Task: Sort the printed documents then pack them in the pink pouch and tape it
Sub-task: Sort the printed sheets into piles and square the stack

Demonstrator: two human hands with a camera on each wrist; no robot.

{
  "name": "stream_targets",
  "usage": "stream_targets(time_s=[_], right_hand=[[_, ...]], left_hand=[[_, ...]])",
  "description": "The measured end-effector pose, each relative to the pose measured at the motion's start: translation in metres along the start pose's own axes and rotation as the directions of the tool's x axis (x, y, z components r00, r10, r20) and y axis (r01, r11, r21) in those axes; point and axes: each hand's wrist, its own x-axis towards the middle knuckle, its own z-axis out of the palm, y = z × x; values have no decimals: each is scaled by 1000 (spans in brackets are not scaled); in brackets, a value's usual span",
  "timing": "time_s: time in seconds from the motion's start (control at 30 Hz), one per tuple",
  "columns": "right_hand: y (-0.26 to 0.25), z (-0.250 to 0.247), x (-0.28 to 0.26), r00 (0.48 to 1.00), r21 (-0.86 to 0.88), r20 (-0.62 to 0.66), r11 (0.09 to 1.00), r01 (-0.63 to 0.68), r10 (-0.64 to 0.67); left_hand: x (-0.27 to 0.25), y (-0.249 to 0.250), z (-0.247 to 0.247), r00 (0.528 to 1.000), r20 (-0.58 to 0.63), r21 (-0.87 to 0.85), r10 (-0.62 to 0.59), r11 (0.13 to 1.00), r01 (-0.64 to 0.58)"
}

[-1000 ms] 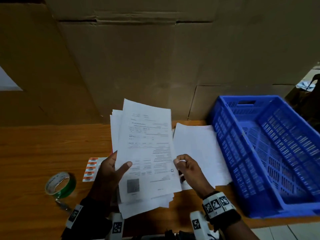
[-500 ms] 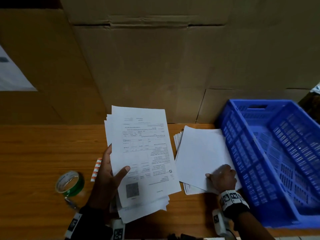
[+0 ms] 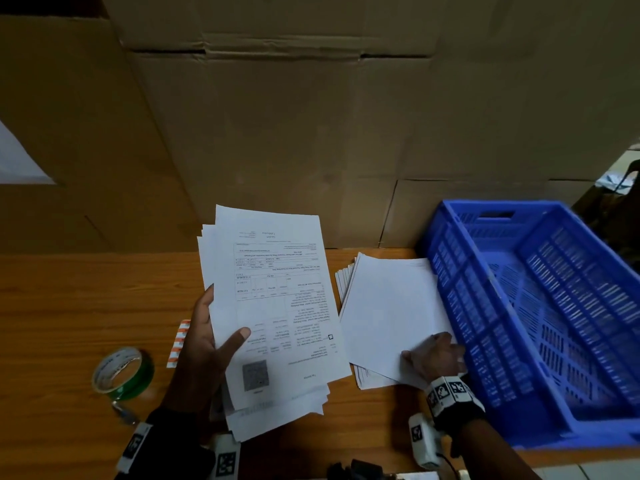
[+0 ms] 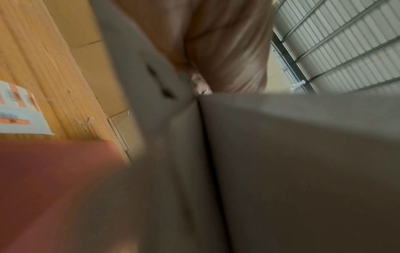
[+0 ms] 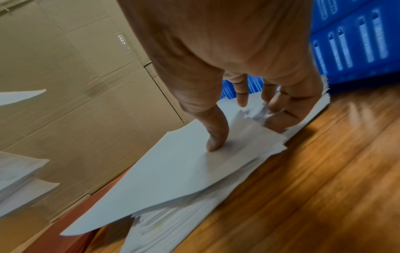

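My left hand (image 3: 221, 327) grips a fanned stack of printed documents (image 3: 277, 306) above the wooden table (image 3: 69, 306), thumb across the top sheet, which carries a table and a QR code. To its right a pile of face-down white sheets (image 3: 391, 313) lies on the table beside the crate. My right hand (image 3: 433, 351) rests on that pile's near right corner. In the right wrist view its thumb (image 5: 216, 137) presses the top sheet (image 5: 173, 171) and the fingertips touch the pile's corner. A reddish-pink surface (image 4: 54, 188), blurred, shows under the held stack; I cannot tell whether it is the pouch.
A blue plastic crate (image 3: 540, 306) stands at the right, close to the pile. A green tape roll (image 3: 123, 372) and a white-and-orange label sheet (image 3: 180, 341) lie left of my left hand. Stacked cardboard boxes (image 3: 311, 133) wall off the table's back.
My right hand carried one sheet from the held stack rightwards and laid it face down on the pile by the crate. It has stayed there for the last half second. My left hand keeps its stack.
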Motion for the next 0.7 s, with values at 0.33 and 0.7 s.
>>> stream_targets(time_s=[0.33,0.7], right_hand=[[18,-4,1,999,321,-30,946,53,-46],[30,-36,-10,958,387,-230,887,253,-172]], left_hand=[[3,-2,3,1000,6,13,6,1000,-6],[5,4,8,992,46,64,114,991,-117]])
